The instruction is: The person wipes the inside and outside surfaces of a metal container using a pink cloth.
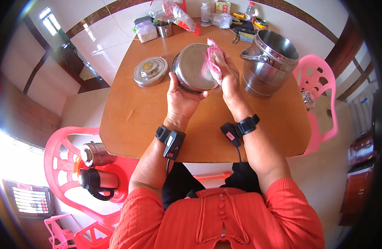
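My left hand (184,101) supports a round stainless steel container (194,67) from its near left side, thumb up along the wall. The container is tilted above the table, and a flat, dull round face points up at me. Bunched in my right hand (229,73) is a pink and white cloth (214,59), pressed against the right side of that face. To the left, a round steel lid (150,71) with a yellow centre lies on the table. A tall steel insulated pail (268,62) stands uncovered at the right, its bail handle hanging toward me.
The wooden table (141,124) has a white tissue pack (146,31), a steel cup (164,29), plastic bags (175,15) and a bottle (250,12) along its back. Pink plastic chairs flank it; the left chair (66,133) carries a thermos jug (100,183) and a steel flask (97,154).
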A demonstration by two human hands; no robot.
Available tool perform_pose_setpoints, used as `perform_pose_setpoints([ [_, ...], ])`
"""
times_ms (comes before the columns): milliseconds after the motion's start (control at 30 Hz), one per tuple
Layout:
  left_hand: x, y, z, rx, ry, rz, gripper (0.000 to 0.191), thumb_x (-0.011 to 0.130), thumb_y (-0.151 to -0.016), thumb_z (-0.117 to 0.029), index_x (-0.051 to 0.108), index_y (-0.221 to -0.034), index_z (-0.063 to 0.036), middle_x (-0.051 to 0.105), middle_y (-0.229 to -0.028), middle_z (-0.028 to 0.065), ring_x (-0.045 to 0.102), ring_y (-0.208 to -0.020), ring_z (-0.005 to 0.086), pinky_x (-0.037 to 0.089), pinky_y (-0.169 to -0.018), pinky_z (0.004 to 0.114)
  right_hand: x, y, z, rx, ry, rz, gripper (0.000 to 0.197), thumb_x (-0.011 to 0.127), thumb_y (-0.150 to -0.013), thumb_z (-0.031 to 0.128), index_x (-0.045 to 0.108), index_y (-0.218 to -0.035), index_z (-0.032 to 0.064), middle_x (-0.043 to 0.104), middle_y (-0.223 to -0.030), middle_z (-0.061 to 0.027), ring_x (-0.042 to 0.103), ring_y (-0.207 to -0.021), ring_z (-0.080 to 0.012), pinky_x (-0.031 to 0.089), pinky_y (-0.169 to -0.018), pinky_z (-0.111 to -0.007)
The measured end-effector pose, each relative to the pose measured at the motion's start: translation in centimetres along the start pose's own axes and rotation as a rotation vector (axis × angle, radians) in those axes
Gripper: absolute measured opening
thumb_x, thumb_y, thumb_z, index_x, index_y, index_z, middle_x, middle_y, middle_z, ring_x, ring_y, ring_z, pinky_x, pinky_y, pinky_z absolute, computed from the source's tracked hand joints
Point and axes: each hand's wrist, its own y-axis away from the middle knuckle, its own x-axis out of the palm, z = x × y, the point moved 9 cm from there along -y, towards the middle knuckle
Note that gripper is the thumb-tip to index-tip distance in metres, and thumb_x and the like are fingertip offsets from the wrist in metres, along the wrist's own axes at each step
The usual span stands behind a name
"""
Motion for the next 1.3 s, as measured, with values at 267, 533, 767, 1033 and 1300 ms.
perform_pose_setpoints([
  [267, -0.4, 0.2, 0.5, -0.017, 0.088, -0.093, 0.06, 0.04, -0.092, -0.063, 0.047, -0.133, -0.0193, 0.053, -0.132, 0.0067, 0.052, -0.107, 0.0302, 0.043, -0.063, 0.038, -1.6, -0.1, -2.3, 0.089, -0.087, -0.091, 0.054, 0.052, -0.094, 0.049, 0.056, -0.128, 0.0065, 0.062, -0.103, -0.0037, 0.058, -0.085, -0.0081, 0.047, -0.054, -0.02],
  [533, -0.4, 0.1, 1.0, -0.065, 0.138, -0.059, 0.059, 0.036, -0.094, -0.063, 0.049, -0.129, -0.0177, 0.056, -0.126, 0.0067, 0.054, -0.096, 0.0264, 0.039, -0.054, 0.031, -2.3, -0.2, -2.5, 0.103, -0.111, -0.106, 0.057, 0.055, -0.09, 0.053, 0.06, -0.124, 0.0075, 0.062, -0.088, -0.0013, 0.058, -0.067, -0.0063, 0.035, -0.035, -0.019],
  [767, -0.8, 0.2, 0.9, -0.076, 0.089, -0.108, 0.058, 0.037, -0.093, -0.065, 0.05, -0.128, -0.0208, 0.056, -0.127, 0.0065, 0.054, -0.1, 0.0273, 0.036, -0.052, 0.029, -1.9, 0.1, -1.6, 0.132, -0.13, -0.118, 0.056, 0.058, -0.089, 0.052, 0.061, -0.123, 0.0069, 0.062, -0.087, 0.0004, 0.056, -0.064, -0.0042, 0.034, -0.035, -0.018],
  [1033, -0.5, 0.2, 0.6, -0.035, 0.008, -0.147, 0.056, 0.038, -0.094, -0.062, 0.051, -0.126, -0.0188, 0.059, -0.122, 0.0035, 0.056, -0.096, 0.0238, 0.039, -0.053, 0.031, -1.4, -0.1, 0.4, -0.049, 0.286, -0.074, 0.049, 0.057, -0.092, 0.044, 0.059, -0.125, 0.0078, 0.061, -0.098, -0.0049, 0.059, -0.084, -0.0134, 0.048, -0.061, -0.026],
  [1300, -1.0, 0.1, 0.3, -0.02, -0.061, -0.185, 0.053, 0.042, -0.094, -0.059, 0.053, -0.124, -0.0172, 0.062, -0.116, 0.003, 0.058, -0.092, 0.0218, 0.04, -0.054, 0.032, 1.3, 1.4, 4.4, -0.505, 0.986, -0.122, 0.05, 0.058, -0.092, 0.034, 0.051, -0.132, 0.006, 0.056, -0.123, -0.016, 0.056, -0.106, -0.0328, 0.045, -0.091, -0.042],
])
